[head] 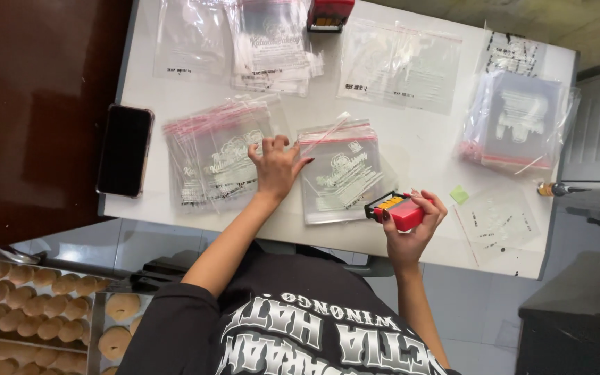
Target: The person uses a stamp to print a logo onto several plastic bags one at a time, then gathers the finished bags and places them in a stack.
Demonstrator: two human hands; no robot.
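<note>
My right hand (pixel 414 226) grips a small red stamper with a black and yellow end (pixel 397 208), held just above the white table's near edge. My left hand (pixel 276 167) rests with fingers spread between two stacks of clear printed zip bags, its fingertips touching the stack with red seal strips on the right (pixel 342 170). The other stack (pixel 217 156) lies to the left of that hand.
A black phone (pixel 125 150) lies at the table's left edge (pixel 123 83). More clear bags (pixel 401 66) cover the far side, with a red stamp pad (pixel 328 14) and another bag pile (pixel 519 121) at right. Trays of round pastries (pixel 32 305) sit below left.
</note>
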